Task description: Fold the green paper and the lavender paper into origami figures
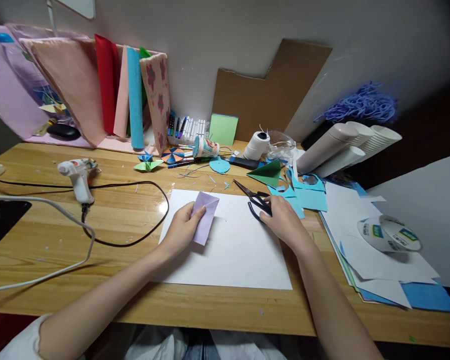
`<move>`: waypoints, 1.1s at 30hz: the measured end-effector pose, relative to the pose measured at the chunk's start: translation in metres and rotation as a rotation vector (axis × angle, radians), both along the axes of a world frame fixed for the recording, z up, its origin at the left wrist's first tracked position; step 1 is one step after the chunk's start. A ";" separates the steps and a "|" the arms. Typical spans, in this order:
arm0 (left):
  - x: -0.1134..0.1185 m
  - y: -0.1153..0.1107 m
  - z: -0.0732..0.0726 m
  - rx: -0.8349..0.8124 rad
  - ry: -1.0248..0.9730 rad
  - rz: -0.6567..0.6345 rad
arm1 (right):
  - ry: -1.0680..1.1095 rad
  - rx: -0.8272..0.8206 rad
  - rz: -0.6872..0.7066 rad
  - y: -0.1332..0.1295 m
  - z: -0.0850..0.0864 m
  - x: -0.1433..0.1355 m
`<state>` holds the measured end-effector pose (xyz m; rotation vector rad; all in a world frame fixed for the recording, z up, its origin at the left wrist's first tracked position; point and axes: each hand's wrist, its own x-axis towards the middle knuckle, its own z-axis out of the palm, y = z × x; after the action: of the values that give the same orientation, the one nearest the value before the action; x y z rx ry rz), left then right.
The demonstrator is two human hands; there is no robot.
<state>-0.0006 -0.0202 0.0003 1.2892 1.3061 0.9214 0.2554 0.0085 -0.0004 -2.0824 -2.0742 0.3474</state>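
Observation:
Between the thumb and fingers of my left hand (182, 225) is a piece of purple paper (206, 222), held tilted above a large white sheet (240, 255). My right hand (285, 220) is at the right edge of that sheet, with its fingers closed on the black handles of a pair of scissors (253, 195). The scissor blades point away to the upper left and look slightly apart. A folded green paper piece (265, 174) lies just beyond the scissors, near cut light-blue paper scraps (311, 197).
On the left are a white glue gun (78, 180) and its looping black cord (161, 190). Markers (191, 129), a thread spool (256, 146) and cardboard (266, 90) stand at the back. A tape roll (390, 234) rests on stacked paper at right, near paper cups (382, 140).

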 end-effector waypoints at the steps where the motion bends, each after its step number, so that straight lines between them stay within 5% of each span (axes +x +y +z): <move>1: 0.000 0.000 -0.001 -0.018 -0.024 -0.007 | 0.007 -0.009 0.016 0.000 -0.001 -0.002; 8: 0.001 0.000 0.000 0.030 -0.042 0.067 | 0.214 0.085 -0.027 -0.004 -0.005 -0.024; 11: 0.000 0.002 0.001 0.056 -0.069 0.156 | 0.743 -0.089 -0.080 -0.011 -0.003 -0.047; 14: 0.002 0.003 0.004 0.080 -0.117 0.226 | 1.323 -0.383 0.083 -0.026 -0.003 -0.079; 17: 0.004 0.000 0.007 0.070 -0.172 0.237 | 1.623 -0.600 0.078 -0.040 -0.006 -0.103; 22: -0.006 0.002 0.017 0.039 -0.219 0.095 | 1.646 -0.699 0.265 -0.043 -0.009 -0.098; 33: -0.048 0.026 0.037 -0.011 0.079 -0.237 | 1.229 -0.816 0.571 -0.046 0.006 -0.057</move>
<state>-0.0489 0.0058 0.0373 1.4487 1.1861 0.7020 0.1979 -0.0379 0.0054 -0.8056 -1.6482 2.1362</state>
